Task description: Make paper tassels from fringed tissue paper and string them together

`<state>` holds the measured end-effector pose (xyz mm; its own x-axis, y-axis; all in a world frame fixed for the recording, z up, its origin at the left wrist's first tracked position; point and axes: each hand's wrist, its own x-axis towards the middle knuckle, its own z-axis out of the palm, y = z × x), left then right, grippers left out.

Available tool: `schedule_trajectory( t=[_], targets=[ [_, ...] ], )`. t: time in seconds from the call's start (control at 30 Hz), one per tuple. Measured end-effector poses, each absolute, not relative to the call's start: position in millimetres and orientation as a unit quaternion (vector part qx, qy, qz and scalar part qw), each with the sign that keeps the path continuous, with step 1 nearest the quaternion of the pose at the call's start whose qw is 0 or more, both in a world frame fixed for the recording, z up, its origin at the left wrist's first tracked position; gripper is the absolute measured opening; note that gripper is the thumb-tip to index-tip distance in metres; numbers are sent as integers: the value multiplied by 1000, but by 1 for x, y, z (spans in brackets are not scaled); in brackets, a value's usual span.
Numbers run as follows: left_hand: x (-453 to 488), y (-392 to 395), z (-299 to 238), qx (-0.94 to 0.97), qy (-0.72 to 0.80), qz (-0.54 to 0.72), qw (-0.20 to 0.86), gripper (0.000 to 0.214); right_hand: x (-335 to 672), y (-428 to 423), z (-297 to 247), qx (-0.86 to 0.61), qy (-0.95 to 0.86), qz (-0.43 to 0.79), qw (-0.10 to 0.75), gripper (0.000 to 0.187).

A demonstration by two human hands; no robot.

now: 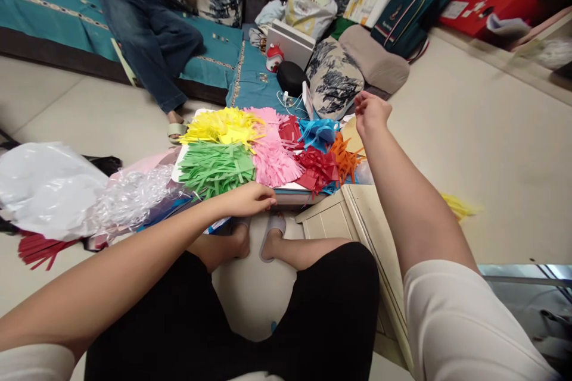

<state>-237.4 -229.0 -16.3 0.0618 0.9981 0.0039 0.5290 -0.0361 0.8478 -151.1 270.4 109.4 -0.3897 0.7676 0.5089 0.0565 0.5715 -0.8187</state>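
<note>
My left hand hovers at the near edge of a white board, in front of the pink fringed paper and right of the green fringed paper. Its fingers are bent and pressed together; anything in them is hidden. Raised at the right, my right hand has curled fingers, and I cannot make out whether they pinch something small. Below it lie orange fringed paper and a tan flat piece. Yellow, red and blue fringed paper cover the rest of the pile.
A cream cabinet stands close on the right. Left of the pile are a clear plastic bag and shiny shredded strips. Another person in jeans sits on the teal-covered sofa. Cushions and a backpack lie behind.
</note>
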Motion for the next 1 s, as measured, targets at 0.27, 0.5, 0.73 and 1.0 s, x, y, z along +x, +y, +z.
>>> schedule_trajectory(
  t=[0.27,0.5,0.73,1.0],
  targets=[
    [-238,-229,-16,641,601,329,347,38,-160,289,136,-287,-749,372,467,32],
    [-239,-230,-14,645,592,331,353,37,-157,267,155,-323,-704,407,484,40],
    [-241,-232,-15,643,592,330,356,37,-102,186,101,-361,-755,435,334,34],
    [-240,-233,-20,639,600,311,367,41,-21,158,53,-487,-811,256,200,35]
  ],
)
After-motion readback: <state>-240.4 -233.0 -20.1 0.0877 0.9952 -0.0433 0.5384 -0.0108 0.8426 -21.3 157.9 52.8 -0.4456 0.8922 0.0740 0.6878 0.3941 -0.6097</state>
